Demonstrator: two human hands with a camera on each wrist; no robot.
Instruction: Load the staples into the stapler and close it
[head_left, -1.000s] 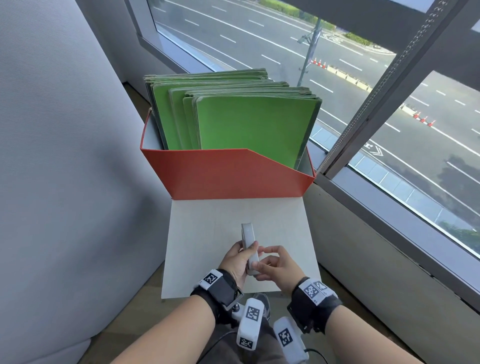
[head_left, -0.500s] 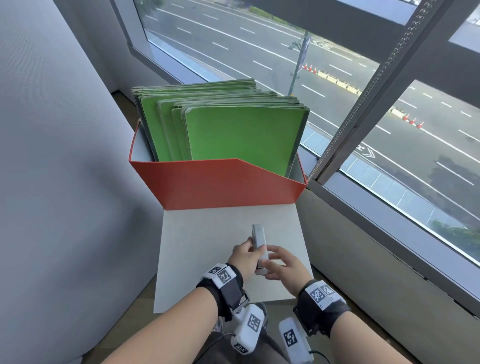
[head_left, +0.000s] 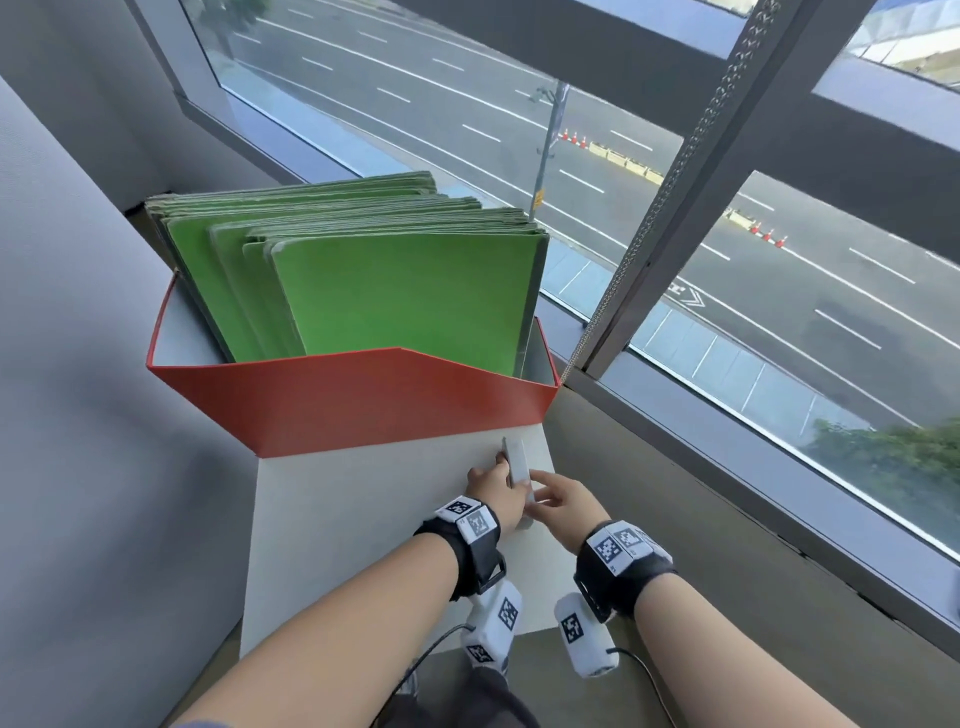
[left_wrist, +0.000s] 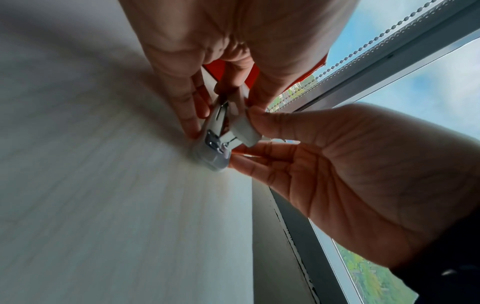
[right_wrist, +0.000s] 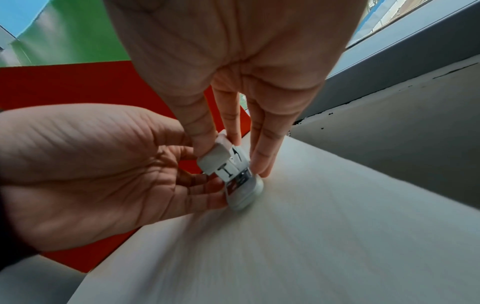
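A small white stapler (head_left: 517, 464) stands on the white tabletop (head_left: 363, 545) near its far right corner, just in front of the red box. Its white top cover (left_wrist: 242, 125) is lifted a little off the metal magazine (right_wrist: 235, 174). I cannot make out any staples. My left hand (head_left: 500, 470) grips its left side, fingers (left_wrist: 191, 111) running down to the base. My right hand (head_left: 537, 491) pinches it from the right, thumb (right_wrist: 201, 131) on the cover's near end and fingers (right_wrist: 262, 156) along the base.
A red file box (head_left: 363, 405) full of green folders (head_left: 410, 296) stands at the back of the table. A grey partition (head_left: 78, 415) closes the left side. A window ledge (head_left: 675, 493), window frame and bead cord (head_left: 626, 260) run along the right.
Both hands have carried the stapler away from me and to the right, from mid-table to close by the red box. My head view has swung too.
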